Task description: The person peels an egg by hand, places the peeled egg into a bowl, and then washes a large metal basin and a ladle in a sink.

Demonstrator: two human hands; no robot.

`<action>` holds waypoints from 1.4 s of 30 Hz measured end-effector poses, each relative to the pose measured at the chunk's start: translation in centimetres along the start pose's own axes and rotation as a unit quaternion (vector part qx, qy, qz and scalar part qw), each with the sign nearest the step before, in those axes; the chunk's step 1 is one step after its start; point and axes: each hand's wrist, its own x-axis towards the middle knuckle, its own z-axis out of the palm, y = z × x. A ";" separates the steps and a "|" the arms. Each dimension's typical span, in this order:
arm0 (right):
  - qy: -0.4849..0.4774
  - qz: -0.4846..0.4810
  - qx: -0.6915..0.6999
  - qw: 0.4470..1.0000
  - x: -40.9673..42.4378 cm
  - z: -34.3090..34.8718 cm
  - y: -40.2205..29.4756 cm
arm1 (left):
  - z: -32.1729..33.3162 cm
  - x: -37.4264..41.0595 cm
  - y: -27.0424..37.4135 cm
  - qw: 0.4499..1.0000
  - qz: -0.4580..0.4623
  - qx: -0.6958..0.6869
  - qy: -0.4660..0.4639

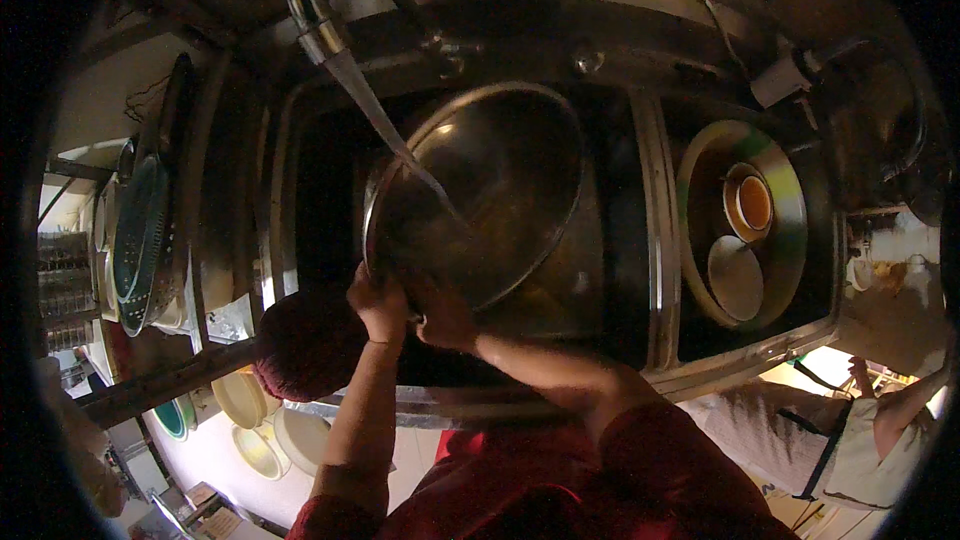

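Note:
A large, round metal wok [480, 187] is tilted inside the sink basin [622, 277]. Water [367, 101] runs from the faucet [315, 34] down into its bowl. My left hand [379, 307] grips the wok's near-left rim. Close beside it, my right hand [448, 317] is closed around the near rim, with its fingers partly lost in shadow inside the wok. A small shiny metal part shows between the two hands; I cannot tell whether it is a handle.
A second basin on the right holds a large bowl [793, 240] with smaller dishes inside. A dark red rounded thing [307, 345] is beside my left forearm. Colanders [142, 232] stand at left; tubs [259, 450] are below. Another person [862, 435] is at lower right.

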 end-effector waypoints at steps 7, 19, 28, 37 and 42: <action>-0.184 0.083 -0.458 0.866 -0.3 -13.0 14.2 | -2.0 2.8 -0.6 0.997 -0.060 -0.039 -0.008; -0.103 -0.092 -0.270 0.953 -2.1 -0.7 8.6 | -2.4 3.7 0.6 0.994 -0.070 -0.086 0.013; -0.316 -0.033 -0.460 0.829 -3.5 -6.3 7.2 | -3.1 3.6 1.1 0.987 0.021 0.157 0.020; -0.182 -0.056 -0.247 0.950 0.9 0.5 -0.5 | -2.9 5.4 2.6 0.982 -0.135 0.129 -0.008; -0.185 -0.051 -0.398 0.897 -2.9 -4.8 11.2 | -4.0 5.7 -1.1 0.976 -0.188 0.103 -0.028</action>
